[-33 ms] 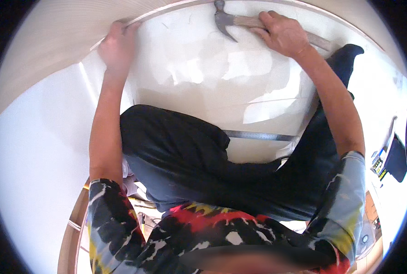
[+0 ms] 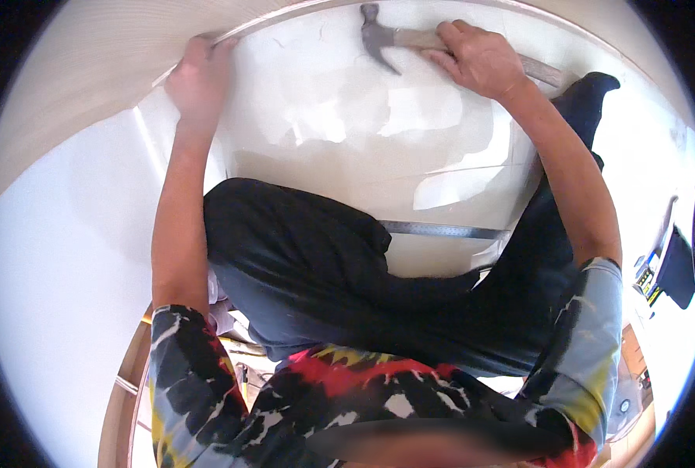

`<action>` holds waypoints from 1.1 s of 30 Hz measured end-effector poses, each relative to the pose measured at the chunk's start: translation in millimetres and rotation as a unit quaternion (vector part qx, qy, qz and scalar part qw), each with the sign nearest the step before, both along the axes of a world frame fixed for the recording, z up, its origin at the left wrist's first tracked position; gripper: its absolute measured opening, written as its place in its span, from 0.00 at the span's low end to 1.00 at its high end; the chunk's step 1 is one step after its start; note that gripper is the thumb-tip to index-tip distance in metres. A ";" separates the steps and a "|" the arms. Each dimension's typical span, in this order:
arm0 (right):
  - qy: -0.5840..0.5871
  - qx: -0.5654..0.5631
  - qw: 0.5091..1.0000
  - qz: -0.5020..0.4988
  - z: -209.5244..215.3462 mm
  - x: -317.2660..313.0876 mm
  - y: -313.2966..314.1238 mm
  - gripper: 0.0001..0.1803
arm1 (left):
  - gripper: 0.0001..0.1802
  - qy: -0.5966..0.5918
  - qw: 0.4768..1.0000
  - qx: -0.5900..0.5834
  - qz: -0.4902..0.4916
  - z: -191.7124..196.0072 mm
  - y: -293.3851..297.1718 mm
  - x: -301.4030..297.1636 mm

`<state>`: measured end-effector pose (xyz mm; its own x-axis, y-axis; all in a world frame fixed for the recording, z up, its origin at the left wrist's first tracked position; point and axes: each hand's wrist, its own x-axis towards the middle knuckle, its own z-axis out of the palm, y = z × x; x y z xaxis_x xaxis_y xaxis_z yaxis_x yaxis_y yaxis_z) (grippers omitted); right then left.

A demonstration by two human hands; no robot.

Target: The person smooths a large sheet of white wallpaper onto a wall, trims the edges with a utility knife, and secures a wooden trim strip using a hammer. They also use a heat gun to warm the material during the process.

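Observation:
My right hand (image 2: pixel 481 62) is wrapped round the wooden handle of a claw hammer (image 2: pixel 419 39). The hammer lies nearly level just above the pale floor, its dark metal head to the left and one claw pointing toward me. Up at the far left, my left hand (image 2: pixel 199 82) is closed, its fingertips against a thin light strip (image 2: pixel 273 17) along the bottom edge of a wood-grained panel (image 2: pixel 121 47). Whatever those fingers pinch is too blurred and small to make out.
My bent legs in black trousers (image 2: pixel 300 234) rest on the shiny tiled floor (image 2: pixel 308 164). A perforated metal strip (image 2: pixel 441 230) lies between them. A white wall (image 2: pixel 66 257) rises on the left. At the far right stands a dark object (image 2: pixel 677 269) beside small packages.
The hammer and my right hand have shifted very slightly to the left. My left hand stays at the strip.

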<state>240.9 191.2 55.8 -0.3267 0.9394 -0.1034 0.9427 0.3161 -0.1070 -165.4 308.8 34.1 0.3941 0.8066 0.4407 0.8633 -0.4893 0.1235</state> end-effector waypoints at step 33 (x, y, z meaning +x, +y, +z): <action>0.014 -0.147 0.989 -0.015 9.2 -90.0 -96.0 0.27 | 0.19 0.018 0.992 0.041 -0.121 9.9 -26.4 5.0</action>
<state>150.9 95.2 64.9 -0.3061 0.8792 -0.3651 0.9465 0.2399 -0.2158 -160.4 282.4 43.9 0.5876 0.6491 0.4832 0.7231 -0.6891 0.0464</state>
